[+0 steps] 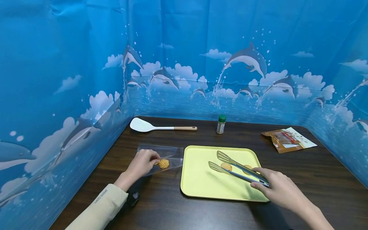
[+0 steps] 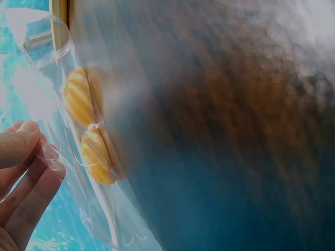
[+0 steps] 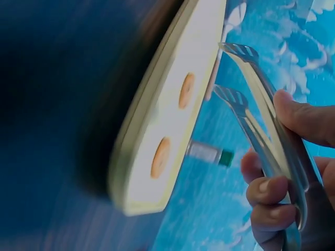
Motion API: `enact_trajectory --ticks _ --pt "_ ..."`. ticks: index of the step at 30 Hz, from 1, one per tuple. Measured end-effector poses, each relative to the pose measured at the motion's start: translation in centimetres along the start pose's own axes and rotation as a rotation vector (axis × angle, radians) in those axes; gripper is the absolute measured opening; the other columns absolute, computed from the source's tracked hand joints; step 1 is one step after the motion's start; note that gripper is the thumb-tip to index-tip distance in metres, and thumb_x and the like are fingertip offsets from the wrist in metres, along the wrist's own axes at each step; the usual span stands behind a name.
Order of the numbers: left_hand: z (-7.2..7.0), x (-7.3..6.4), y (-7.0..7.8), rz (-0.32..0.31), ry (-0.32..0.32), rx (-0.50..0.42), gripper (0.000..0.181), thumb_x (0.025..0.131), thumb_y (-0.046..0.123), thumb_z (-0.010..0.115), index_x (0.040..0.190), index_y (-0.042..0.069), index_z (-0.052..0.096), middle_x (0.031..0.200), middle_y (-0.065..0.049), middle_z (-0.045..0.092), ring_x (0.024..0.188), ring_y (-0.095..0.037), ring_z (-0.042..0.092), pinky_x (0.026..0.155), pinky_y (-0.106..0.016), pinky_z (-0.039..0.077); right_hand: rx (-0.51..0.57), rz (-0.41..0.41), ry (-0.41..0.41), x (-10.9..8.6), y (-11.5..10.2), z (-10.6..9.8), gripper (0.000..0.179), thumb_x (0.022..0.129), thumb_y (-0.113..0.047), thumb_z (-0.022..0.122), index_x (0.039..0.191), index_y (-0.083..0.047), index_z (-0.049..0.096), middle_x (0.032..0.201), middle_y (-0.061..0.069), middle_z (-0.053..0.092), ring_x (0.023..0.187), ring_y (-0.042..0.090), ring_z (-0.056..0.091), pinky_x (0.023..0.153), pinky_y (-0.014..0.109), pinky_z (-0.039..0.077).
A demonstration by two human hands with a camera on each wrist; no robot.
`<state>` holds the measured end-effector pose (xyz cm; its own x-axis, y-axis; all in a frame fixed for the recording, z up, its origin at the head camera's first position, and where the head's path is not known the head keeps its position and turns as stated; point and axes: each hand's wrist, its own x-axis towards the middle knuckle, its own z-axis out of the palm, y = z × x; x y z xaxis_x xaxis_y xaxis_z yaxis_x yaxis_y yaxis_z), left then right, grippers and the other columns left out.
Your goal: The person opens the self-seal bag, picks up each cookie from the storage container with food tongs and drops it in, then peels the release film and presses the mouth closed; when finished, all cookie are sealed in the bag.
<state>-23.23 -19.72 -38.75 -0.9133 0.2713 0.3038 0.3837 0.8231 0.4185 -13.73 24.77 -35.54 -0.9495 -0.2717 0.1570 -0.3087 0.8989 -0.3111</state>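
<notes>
My left hand (image 1: 142, 163) pinches the upper layer of a clear plastic bag (image 1: 174, 154) lying left of the tray. Two swirled cookies show inside the bag in the left wrist view, an upper cookie (image 2: 79, 98) and a lower cookie (image 2: 98, 158). With my right hand (image 1: 280, 190) I hold metal tongs (image 1: 242, 174), their slotted ends apart with nothing between them. Below the tongs, two round cookies rest on the yellow tray (image 1: 198, 187): one cookie (image 3: 187, 90) and a second cookie (image 3: 160, 158). The tongs partly cover both in the head view.
Toward the back left lies a white spatula (image 1: 142, 125) with a wooden handle. A green-capped seasoning bottle (image 1: 220, 125) stands behind the tray. At the back right is a brown and white food packet (image 1: 288, 140). Dolphin-printed curtains (image 1: 184, 57) border the dark wooden table (image 1: 161, 210).
</notes>
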Motion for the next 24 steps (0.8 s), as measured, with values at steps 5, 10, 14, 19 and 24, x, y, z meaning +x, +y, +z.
enact_trajectory --ticks 5,10,14,19,24 --pt "-0.1 0.1 0.0 0.012 -0.006 -0.009 0.005 0.084 0.002 0.075 0.087 0.005 0.077 0.085 -0.003 0.073 0.074 -0.012 0.066 0.068 -0.033 0.057 -0.016 0.054 -0.013 -0.9 2.0 0.1 0.056 0.085 -0.043 0.074 0.124 -0.004 0.064 0.109 0.008 0.070 0.085 0.015 0.060 0.065 0.039 0.048" --pt "-0.2 0.0 0.0 0.017 -0.011 0.001 0.005 0.084 0.003 0.075 0.087 0.006 0.077 0.084 -0.003 0.073 0.073 -0.012 0.066 0.069 -0.034 0.057 0.000 0.057 -0.085 -0.9 2.9 0.4 0.055 0.086 -0.039 0.073 0.125 -0.002 0.063 0.105 0.006 0.070 0.083 0.015 0.061 0.066 0.036 0.048" --pt "-0.3 -0.2 -0.1 0.019 -0.004 0.011 0.006 0.084 0.002 0.074 0.087 0.007 0.077 0.084 -0.003 0.073 0.073 -0.013 0.067 0.069 -0.034 0.057 0.004 0.044 -0.110 -0.8 2.9 0.6 0.053 0.087 -0.037 0.072 0.126 -0.002 0.062 0.094 -0.003 0.066 0.073 0.009 0.049 0.062 0.029 0.039" --pt "-0.3 -0.3 -0.2 0.049 0.021 0.024 0.007 0.084 0.002 0.074 0.086 0.007 0.078 0.083 -0.003 0.074 0.073 -0.014 0.067 0.068 -0.034 0.057 0.000 0.019 -0.068 -0.9 2.6 0.7 0.051 0.088 -0.036 0.071 0.124 -0.001 0.063 0.094 -0.004 0.067 0.071 0.005 0.048 0.061 0.027 0.040" --pt "-0.1 -0.2 -0.3 0.073 0.045 0.038 0.006 0.085 0.002 0.074 0.085 0.007 0.078 0.082 -0.005 0.074 0.073 -0.015 0.068 0.068 -0.035 0.057 0.011 -0.013 -0.020 -0.6 1.8 0.8 0.048 0.089 -0.037 0.070 0.122 -0.002 0.064 0.092 -0.005 0.067 0.069 0.002 0.047 0.060 0.025 0.039"
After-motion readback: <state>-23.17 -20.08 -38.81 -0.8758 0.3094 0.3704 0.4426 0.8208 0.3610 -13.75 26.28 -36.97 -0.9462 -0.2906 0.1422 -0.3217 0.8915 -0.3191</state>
